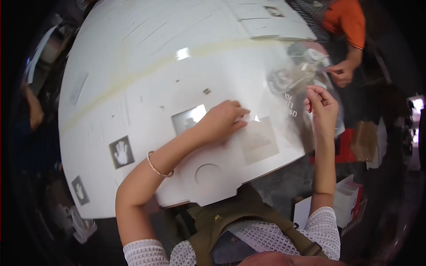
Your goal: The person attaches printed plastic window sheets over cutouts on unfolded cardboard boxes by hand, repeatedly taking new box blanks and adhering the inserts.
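My left hand (pixel 224 120), slightly smeared by motion, reaches over the white table with thumb and fingertips apart; I see nothing between them. Just past its fingertips lie a pale square sheet (pixel 261 144) and a small white triangle (pixel 257 118). Raised at the right, my right hand (pixel 322 105) has its fingers curled and thumb pressed in. What it pinches, if anything, I cannot make out. Beside it spreads a blurred, see-through sheet with white lettering (pixel 290 106). Below my left forearm lies a white card piece (pixel 208 177) with a round outline.
Dark squares with a white handprint (pixel 121 152) lie on the white table (pixel 133 75) at left. A grey square (pixel 188 119) is partly behind my left forearm. Clear plastic packaging (pixel 295 75) sits near a co-worker's hand (pixel 342 73). Boxes (pixel 348 195) stand below the right edge.
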The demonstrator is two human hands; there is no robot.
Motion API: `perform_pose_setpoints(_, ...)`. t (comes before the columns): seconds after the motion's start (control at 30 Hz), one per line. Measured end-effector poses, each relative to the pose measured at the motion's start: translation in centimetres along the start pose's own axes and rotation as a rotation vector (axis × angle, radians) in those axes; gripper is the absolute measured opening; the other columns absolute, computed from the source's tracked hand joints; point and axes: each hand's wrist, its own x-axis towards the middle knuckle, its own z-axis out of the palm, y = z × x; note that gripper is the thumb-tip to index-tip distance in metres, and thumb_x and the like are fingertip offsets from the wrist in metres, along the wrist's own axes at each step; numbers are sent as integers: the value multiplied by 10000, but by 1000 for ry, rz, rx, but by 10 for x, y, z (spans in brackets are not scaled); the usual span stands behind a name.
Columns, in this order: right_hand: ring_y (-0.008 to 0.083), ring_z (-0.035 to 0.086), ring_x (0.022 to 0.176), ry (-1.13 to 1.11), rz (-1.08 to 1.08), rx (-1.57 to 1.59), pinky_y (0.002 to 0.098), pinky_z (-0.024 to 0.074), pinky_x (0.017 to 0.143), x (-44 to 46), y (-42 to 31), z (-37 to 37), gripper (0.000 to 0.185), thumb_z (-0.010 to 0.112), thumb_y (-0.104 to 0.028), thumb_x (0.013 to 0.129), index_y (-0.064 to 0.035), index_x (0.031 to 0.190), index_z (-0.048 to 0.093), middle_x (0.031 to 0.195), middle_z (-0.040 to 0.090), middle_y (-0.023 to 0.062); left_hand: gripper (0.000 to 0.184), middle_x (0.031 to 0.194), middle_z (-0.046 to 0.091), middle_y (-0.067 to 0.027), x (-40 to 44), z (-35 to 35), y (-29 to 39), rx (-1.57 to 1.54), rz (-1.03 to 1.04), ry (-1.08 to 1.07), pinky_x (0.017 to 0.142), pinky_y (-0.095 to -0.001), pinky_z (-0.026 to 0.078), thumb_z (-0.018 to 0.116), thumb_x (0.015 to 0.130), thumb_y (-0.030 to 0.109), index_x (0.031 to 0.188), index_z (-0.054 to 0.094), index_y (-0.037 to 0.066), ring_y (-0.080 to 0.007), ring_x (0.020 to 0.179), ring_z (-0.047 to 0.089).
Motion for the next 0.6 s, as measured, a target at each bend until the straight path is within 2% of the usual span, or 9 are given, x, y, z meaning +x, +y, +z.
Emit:
perform_pose_setpoints(0.07,52,494,549,-125,66,-32,166,350,493,-2,2,29,116,615,-58,887,19,969,644,680,578,7,241,980,608,-148,-20,-27,2,35,29,100,803,-381,471,605,847,95,1077,649,37,-303,960,565)
perform_pose_setpoints(0.13,44,497,553,-223,129,13,170,350,488,-2,12,56,113,617,-66,883,6,964,649,671,573,-5,234,953,619,-134,-50,-59,5,71,-79,98,781,-376,480,612,852,112,1071,649,39,-294,921,584)
perform_pose_setpoints(0.2,41,494,544,-357,199,-43,176,352,481,-4,15,84,106,620,-66,877,-6,958,653,665,575,-11,253,925,631,-110,-88,-81,7,30,-275,208,708,-331,495,615,837,37,1088,643,32,-260,772,601)
perform_pose_setpoints(0.27,38,500,542,-444,221,-51,174,365,482,-6,15,111,102,623,-78,876,-16,949,658,665,579,-12,246,915,635,-98,-126,-94,8,94,-343,198,684,-316,496,626,828,28,1073,650,39,-257,771,606)
perform_pose_setpoints(0.33,39,510,545,-592,237,-135,174,378,490,-9,10,137,104,623,-91,879,-18,943,661,667,586,-11,265,930,636,-105,-157,-98,9,292,-261,210,679,-308,495,653,802,26,1067,652,40,-259,790,610)
perform_pose_setpoints(0.37,39,522,561,-636,204,-121,173,384,496,-9,15,146,116,626,-105,881,-18,947,663,675,594,-12,265,930,636,-105,-168,-98,13,278,-269,210,679,-308,495,653,802,26,1067,652,40,-259,790,610)
perform_pose_setpoints(0.47,39,518,567,-686,206,-130,174,383,499,-6,26,168,122,632,-110,879,-14,947,664,687,604,-13,299,960,642,-112,-188,-92,20,264,-309,246,691,-317,500,684,771,36,1068,651,46,-265,820,616)
perform_pose_setpoints(0.57,37,506,568,-673,274,-143,173,381,508,-3,38,180,129,635,-109,877,-7,952,666,694,611,-14,344,1025,640,-111,-195,-77,17,238,-261,240,709,-341,510,706,733,44,1071,640,29,-269,845,620)
perform_pose_setpoints(0.6,37,506,568,-675,283,-154,173,381,508,-5,39,181,129,635,-109,877,-7,952,666,694,611,-14,327,1028,633,-107,-193,-71,15,301,-188,241,695,-336,522,708,726,65,1040,634,9,-258,846,620)
